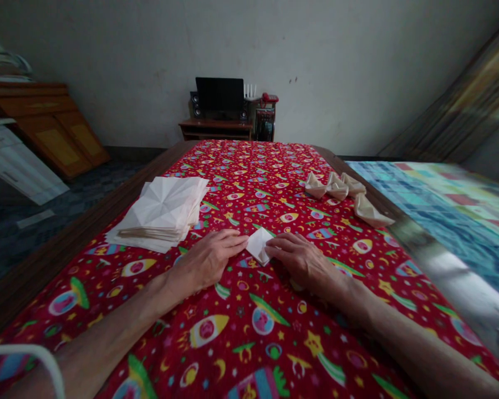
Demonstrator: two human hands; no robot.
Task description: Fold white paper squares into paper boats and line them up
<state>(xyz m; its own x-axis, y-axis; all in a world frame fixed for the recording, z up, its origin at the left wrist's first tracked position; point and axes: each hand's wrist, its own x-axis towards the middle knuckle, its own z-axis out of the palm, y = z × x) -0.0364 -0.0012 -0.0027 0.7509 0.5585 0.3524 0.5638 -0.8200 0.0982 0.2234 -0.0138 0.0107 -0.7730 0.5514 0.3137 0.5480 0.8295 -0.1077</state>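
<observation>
A small piece of white folded paper [258, 245], diamond-shaped with creases, rests on the red patterned cloth [249, 310]. At its left corner is my left hand [216, 252], its fingers held together with their tips on the paper. My right hand [301, 257] has its fingers bent over the paper's right edge; its thumb is hidden. Left of my hands lies a stack of creased paper sheets [162, 205]. Several folded paper boat shapes [337, 187] sit on the cloth to the right, one of them nearest the table's edge.
The cloth covers a long table with a dark wooden edge [149, 166]. Beyond it, a monitor [219, 95] and speakers stand on a low desk [216, 130]. A bed with a patchwork cover [436, 205] is at the right, a wooden cabinet [62, 127] at the left. A white cable [33, 350] crosses the lower left.
</observation>
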